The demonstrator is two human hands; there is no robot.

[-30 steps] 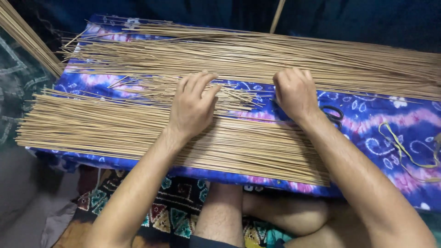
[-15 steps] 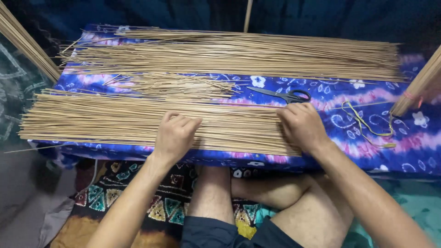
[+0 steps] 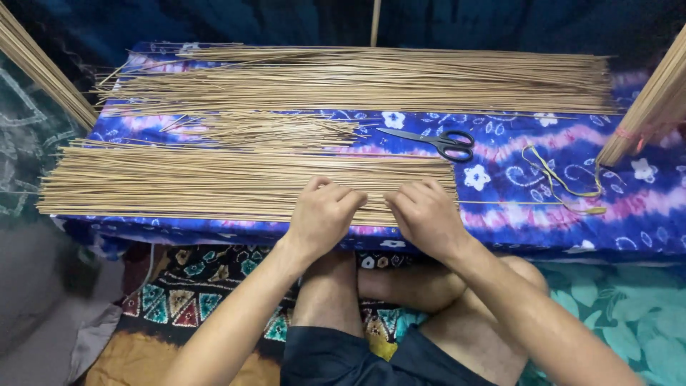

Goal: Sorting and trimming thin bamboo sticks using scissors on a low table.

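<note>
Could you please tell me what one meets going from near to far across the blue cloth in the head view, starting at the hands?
Left hand and right hand → near stick layer → small loose stick pile → far stick layer.

Tan sticks [image 3: 214,182], blue-purple tie-dye floral cloth [image 3: 529,175], black scissors [image 3: 437,141], yellow string [image 3: 561,179], teal patterned mat [image 3: 629,314]

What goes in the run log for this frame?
left hand on near stick pile | right hand on same pile | scissors untouched

Even overhead light, sharp focus; dark background, soft shadows underneath, mild edge distortion.
</note>
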